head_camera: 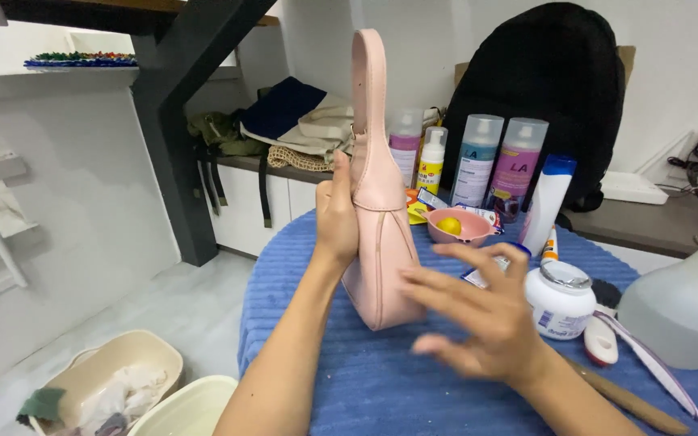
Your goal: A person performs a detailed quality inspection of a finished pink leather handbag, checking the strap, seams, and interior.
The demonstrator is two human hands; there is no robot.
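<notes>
A round surface w/ a blue ribbed cover fills the lower middle; its left edge curves down toward pale floor, where two cream tubs sit close by. The front-left part of the surface, near the person, is bare blue cloth. The back and right are crowded.

A pink handbag stands upright near the centre of the surface, bottom resting on the cloth, strap loop pointing straight up. The left hand grips its left side edge, fingers wrapped behind the bag and thumb forward, forearm rising from the lower left. The right hand hovers just right of the bag's lower half, palm down, fingers spread apart and blurred, holding nothing; can't tell if the fingertips touch the bag.

Just behind the bag: a small pink bowl w/ a yellow round item inside. Behind that, at the far edge, a row of spray cans and bottles. A white tube w/ blue cap stands right of the bowl. A white jar w/ silver lid sits just beside the right hand; a brush w/ wooden handle lies along the right forearm. A large translucent bottle blocks the right edge. A black backpack rests on a shelf behind.
</notes>
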